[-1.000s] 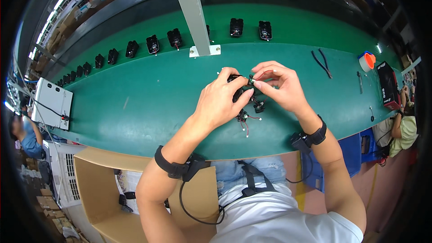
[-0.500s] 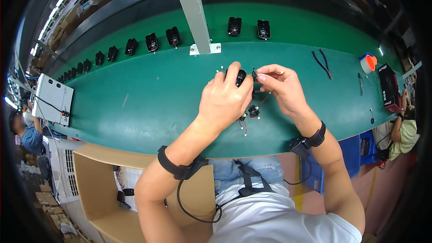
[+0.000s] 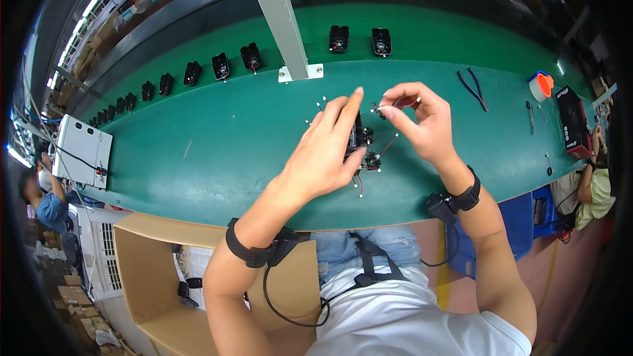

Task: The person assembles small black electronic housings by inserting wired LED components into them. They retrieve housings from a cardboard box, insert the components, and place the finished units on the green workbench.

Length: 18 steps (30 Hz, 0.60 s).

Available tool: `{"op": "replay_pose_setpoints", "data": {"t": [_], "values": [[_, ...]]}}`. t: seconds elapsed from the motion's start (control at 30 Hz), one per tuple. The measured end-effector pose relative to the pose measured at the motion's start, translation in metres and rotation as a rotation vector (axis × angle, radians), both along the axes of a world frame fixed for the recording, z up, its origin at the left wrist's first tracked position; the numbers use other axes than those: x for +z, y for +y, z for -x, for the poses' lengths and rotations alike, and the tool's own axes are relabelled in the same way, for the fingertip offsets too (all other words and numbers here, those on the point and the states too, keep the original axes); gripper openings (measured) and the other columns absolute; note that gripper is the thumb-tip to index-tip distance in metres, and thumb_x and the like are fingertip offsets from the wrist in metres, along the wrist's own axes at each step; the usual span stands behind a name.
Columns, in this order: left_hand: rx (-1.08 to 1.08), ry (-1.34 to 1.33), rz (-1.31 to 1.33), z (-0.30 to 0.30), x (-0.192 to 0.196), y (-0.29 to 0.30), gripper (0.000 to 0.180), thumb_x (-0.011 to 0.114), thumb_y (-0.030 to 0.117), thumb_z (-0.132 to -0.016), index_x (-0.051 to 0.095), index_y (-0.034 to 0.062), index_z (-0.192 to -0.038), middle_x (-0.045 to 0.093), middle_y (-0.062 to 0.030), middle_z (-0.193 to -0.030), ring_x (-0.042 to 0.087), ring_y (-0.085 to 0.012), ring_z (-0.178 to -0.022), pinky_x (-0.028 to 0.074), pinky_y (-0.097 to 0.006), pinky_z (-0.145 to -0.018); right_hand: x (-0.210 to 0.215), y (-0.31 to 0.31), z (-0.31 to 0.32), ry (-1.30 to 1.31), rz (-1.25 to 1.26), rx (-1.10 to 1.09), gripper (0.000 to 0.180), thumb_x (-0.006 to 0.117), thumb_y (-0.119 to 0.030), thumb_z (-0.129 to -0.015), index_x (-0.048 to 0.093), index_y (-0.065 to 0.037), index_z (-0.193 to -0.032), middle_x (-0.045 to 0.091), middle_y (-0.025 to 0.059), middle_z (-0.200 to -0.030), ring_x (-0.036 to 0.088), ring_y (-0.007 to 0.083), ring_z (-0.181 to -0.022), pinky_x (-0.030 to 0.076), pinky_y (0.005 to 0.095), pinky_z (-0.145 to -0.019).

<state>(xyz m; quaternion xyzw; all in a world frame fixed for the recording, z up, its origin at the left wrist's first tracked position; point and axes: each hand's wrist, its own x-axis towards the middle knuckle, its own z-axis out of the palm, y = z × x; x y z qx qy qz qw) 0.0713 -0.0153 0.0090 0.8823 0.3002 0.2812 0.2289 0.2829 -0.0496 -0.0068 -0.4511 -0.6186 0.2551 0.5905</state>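
My left hand (image 3: 321, 148) lies over a black plastic housing (image 3: 355, 133) on the green bench, fingers long and thumb against its near side. Much of the housing is hidden beneath the palm. To its right, my right hand (image 3: 425, 122) pinches a small black part with wires (image 3: 380, 111); a red and black lead with a white plug sticks out by the fingers. Several more small black parts with red and black leads (image 3: 372, 160) lie beside the housing, close to my left thumb. White plugs (image 3: 318, 105) poke out beyond the left fingers.
Black housings (image 3: 251, 57) stand in a row on the green belt behind the bench. A grey post (image 3: 280, 16) rises at the bench's far edge. Pliers (image 3: 473, 89), an orange-and-white tape roll (image 3: 542, 86) and a black box (image 3: 572, 122) lie right; a white machine (image 3: 82, 151) stands left.
My right hand has drawn slightly away from the housing with the small wired part. My left fingers have straightened and the thumb has spread. The belt's housings have shifted slightly left.
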Motion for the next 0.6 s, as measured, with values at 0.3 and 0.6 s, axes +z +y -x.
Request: {"op": "replay_pose_setpoints", "data": {"t": [0.3, 0.6], "values": [[-0.049, -0.126, -0.035, -0.002, 0.006, 0.004, 0.067, 0.079, 0.002, -0.068, 0.050, 0.0035, -0.129, 0.060, -0.0159, -0.126, 0.064, -0.0352, -0.107, 0.054, -0.040, -0.090, 0.000, -0.014, 0.016, -0.236, -0.216, 0.042, 0.019, 0.076, 0.002, -0.078, 0.071, -0.002, -0.096, 0.073, 0.0084, -0.090, 0.069, 0.0180, -0.080, 0.054, 0.0303, -0.073], [-0.275, -0.275, 0.622, 0.008, 0.007, 0.015, 0.067, 0.075, 0.002, -0.081, 0.048, -0.0003, -0.143, 0.058, -0.0095, -0.127, 0.059, -0.0195, -0.117, 0.047, -0.034, -0.105, -0.001, -0.019, 0.008, 0.304, 0.082, 0.248, 0.021, 0.073, 0.003, -0.086, 0.064, 0.002, -0.104, 0.070, 0.0101, -0.099, 0.067, 0.0154, -0.092, 0.054, 0.0297, -0.085]]}}
